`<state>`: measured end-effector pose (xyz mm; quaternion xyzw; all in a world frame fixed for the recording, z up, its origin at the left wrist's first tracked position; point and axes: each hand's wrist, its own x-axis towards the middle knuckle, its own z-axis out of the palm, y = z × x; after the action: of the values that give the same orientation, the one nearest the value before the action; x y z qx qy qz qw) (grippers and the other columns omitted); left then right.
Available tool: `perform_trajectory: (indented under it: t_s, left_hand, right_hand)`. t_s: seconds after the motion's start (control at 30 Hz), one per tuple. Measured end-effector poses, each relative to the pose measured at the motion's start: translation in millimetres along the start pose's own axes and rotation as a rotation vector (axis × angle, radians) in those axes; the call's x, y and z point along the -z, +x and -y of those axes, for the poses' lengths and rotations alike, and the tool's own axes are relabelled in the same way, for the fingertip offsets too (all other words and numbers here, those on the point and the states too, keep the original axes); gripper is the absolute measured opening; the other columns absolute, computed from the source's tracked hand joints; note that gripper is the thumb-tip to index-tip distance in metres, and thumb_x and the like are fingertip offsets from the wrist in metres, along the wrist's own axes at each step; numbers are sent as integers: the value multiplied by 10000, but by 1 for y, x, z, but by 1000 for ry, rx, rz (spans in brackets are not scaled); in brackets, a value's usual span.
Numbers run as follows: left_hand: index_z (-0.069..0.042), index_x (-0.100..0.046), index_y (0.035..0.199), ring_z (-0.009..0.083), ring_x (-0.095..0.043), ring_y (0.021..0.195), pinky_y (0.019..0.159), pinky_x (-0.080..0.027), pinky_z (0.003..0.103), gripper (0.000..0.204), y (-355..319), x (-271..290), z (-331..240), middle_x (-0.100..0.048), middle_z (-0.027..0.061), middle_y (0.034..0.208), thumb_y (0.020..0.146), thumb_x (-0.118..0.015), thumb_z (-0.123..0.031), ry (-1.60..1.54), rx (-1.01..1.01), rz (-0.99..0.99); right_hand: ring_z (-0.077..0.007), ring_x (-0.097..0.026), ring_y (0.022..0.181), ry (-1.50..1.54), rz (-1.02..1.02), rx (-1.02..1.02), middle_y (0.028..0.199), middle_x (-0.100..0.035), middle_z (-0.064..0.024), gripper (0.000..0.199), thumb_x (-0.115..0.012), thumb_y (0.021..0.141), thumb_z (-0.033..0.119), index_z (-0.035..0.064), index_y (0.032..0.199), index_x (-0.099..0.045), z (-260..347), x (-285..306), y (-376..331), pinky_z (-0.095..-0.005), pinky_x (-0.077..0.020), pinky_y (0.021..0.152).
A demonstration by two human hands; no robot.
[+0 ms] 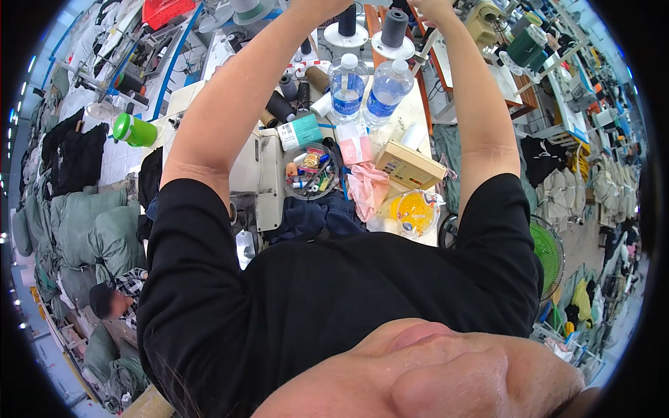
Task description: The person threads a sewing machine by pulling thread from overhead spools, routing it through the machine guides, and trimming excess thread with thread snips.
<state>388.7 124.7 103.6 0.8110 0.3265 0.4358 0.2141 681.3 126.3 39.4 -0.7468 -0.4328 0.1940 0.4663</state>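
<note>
Both my arms stretch up to the top edge, above a sewing table. My left hand (326, 7) is cut off by that edge, left of a dark thread cone (346, 22), and its fingers are out of sight. Beyond a grey thread cone (394, 28), my right hand (433, 11) is partly in view. Its fingers look bent, but what they hold, if anything, is cut off. Both cones stand on white round holders. Below them are two clear water bottles (348, 89) with blue labels, upright side by side.
Around the sewing machine (270, 182) lie a teal-and-white box (300, 132), a bowl of small items (311, 171), pink cloth (368, 189), a beige control box (410, 165) and a cup of yellow contents (416, 212). A green fan (546, 256) stands right; a person (115, 298) sits lower left.
</note>
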Motion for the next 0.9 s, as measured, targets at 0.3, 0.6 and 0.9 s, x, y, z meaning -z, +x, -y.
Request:
perform_trajectory:
  t_s: [0.3,0.6,0.9]
  left_hand:
    - [-38,-757,881,409,-704,858,768,-541,492,256,2,-17,22,-715,210,857,888,-650,-270,169,-176,-72]
    - [-8,-726,852,248,-640,627,624,-481,406,313,7,-24,16,-643,155,659,909,-683,-312,-69,-20,38]
    - [-30,-735,817,154,-586,606,590,-455,367,319,11,-35,22,-590,49,602,910,-711,-334,-221,72,-60]
  right_hand:
    - [-312,-728,973,-713,446,605,1086,-759,-144,374,-796,770,108,143,1143,-788,-87,-37,-21,-379,-569,878]
    - [-289,-731,896,-555,132,750,977,-752,-116,215,-734,851,130,151,1062,-767,-57,-30,-17,-431,-561,778]
    - [-214,-665,702,-150,-257,763,810,-730,-123,171,-738,883,156,10,966,-771,69,25,-50,-362,-515,650]
